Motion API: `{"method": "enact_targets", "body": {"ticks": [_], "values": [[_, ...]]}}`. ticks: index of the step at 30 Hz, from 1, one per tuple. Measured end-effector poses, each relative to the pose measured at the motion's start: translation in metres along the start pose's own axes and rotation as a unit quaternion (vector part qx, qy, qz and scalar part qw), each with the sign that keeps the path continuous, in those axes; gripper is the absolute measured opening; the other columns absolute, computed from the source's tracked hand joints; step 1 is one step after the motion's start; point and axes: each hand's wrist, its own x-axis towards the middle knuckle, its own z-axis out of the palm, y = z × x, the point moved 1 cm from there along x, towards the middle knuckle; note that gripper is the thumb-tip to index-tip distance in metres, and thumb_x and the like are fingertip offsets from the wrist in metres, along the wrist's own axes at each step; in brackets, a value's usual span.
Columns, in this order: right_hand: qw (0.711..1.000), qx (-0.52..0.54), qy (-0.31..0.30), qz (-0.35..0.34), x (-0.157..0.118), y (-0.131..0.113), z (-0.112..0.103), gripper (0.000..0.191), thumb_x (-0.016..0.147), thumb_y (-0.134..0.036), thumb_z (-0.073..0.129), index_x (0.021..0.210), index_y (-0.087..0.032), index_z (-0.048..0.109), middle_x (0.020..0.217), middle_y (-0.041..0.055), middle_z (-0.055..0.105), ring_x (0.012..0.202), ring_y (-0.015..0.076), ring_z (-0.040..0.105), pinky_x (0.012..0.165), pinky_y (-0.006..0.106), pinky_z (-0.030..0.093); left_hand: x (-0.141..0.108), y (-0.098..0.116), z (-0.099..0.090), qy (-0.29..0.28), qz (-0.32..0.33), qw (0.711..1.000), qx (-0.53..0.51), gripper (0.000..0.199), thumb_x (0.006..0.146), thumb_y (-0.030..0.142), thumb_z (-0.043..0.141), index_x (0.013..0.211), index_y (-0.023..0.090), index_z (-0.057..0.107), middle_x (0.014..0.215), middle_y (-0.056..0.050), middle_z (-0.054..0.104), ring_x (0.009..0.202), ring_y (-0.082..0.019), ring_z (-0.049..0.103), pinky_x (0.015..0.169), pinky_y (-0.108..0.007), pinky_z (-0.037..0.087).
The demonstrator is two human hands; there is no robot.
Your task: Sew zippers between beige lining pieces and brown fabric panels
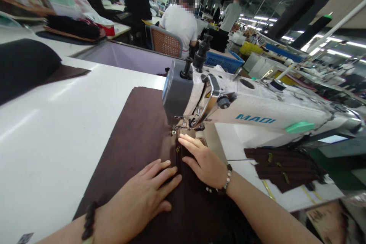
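A large dark brown fabric panel (137,122) lies on the white table and runs under the head of a sewing machine (246,110). A zipper (177,156) with a small brass-coloured pull lies along the panel, in line with the presser foot (174,131). My left hand (143,194) rests on the fabric left of the zipper, fingers stretched out and spread. On the zipper's right side lies my right hand (204,160), its fingers extended flat, tips close to the presser foot. The needle's exact position is too small to tell.
Brown pieces with brass-coloured pulls (286,167) lie right of the machine. Black fabric (25,63) is at the table's left. Behind stand a blue basket (224,61) and a seated person in white (180,24). Thread cones (294,13) rise at upper right.
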Motion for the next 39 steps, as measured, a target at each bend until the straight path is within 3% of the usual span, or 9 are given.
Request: {"method": "enact_targets", "body": {"ticks": [4,7,11,20,23,30,39], "values": [[0.999,-0.05,0.001,-0.016,-0.013,-0.003,0.007,0.044,0.09,-0.016,0.04,0.134,-0.014,0.04,0.141,0.0084,0.038,0.133,0.0184,0.03,0.11,0.048,0.027,-0.001,0.001,0.005,0.026,0.0,0.999,0.02,0.04,0.09,0.051,0.044,0.119,0.027,0.057,0.118,0.0,0.062,0.109,-0.021,0.054,0.097,-0.037,0.036],[0.997,-0.076,-0.006,-0.024,-0.016,-0.003,0.012,0.042,0.091,-0.016,0.038,0.133,-0.012,0.042,0.14,0.0094,0.039,0.132,0.019,0.032,0.11,0.049,0.027,-0.001,0.001,0.007,0.012,-0.001,1.0,0.022,0.039,0.089,0.049,0.047,0.12,0.025,0.057,0.121,-0.002,0.06,0.11,-0.023,0.053,0.098,-0.039,0.037],[0.997,-0.078,-0.001,-0.021,-0.015,-0.002,0.014,0.041,0.091,-0.016,0.037,0.131,-0.01,0.043,0.139,0.0102,0.039,0.132,0.0195,0.032,0.109,0.049,0.027,0.0,0.004,0.006,-0.015,0.003,1.0,0.02,0.04,0.088,0.047,0.05,0.12,0.023,0.057,0.123,-0.005,0.059,0.112,-0.025,0.052,0.099,-0.041,0.038],[0.997,-0.077,0.022,-0.012,-0.014,-0.003,0.019,0.04,0.09,-0.017,0.041,0.129,-0.009,0.046,0.136,0.0112,0.043,0.13,0.021,0.035,0.109,0.05,0.027,0.003,0.013,-0.007,0.002,0.013,0.999,0.051,0.033,0.09,0.032,0.049,0.116,0.014,0.059,0.119,-0.009,0.061,0.108,-0.023,0.057,0.094,-0.036,0.047],[0.997,-0.079,0.022,-0.014,-0.014,-0.002,0.019,0.041,0.09,-0.017,0.04,0.13,-0.009,0.046,0.137,0.0108,0.042,0.129,0.0212,0.035,0.109,0.051,0.028,0.002,0.013,-0.004,0.001,0.025,0.999,0.046,0.037,0.092,0.036,0.045,0.117,0.012,0.058,0.119,-0.01,0.061,0.109,-0.024,0.057,0.094,-0.037,0.047],[0.996,-0.081,0.029,-0.018,-0.01,0.003,0.018,0.041,0.09,-0.019,0.04,0.13,-0.009,0.045,0.136,0.0111,0.043,0.129,0.0207,0.035,0.109,0.05,0.028,0.002,0.006,0.004,-0.035,-0.007,0.999,0.002,0.046,0.089,0.048,0.048,0.121,0.017,0.056,0.124,-0.009,0.058,0.114,-0.022,0.053,0.102,-0.037,0.04],[0.997,-0.067,0.041,-0.021,0.008,0.013,0.014,0.041,0.091,-0.021,0.04,0.129,-0.008,0.046,0.136,0.0129,0.043,0.127,0.0203,0.038,0.108,0.048,0.031,0.01,-0.013,0.008,-0.035,-0.007,0.999,-0.004,0.048,0.088,0.046,0.051,0.124,0.015,0.053,0.127,-0.012,0.055,0.116,-0.025,0.051,0.103,-0.042,0.038]]}}
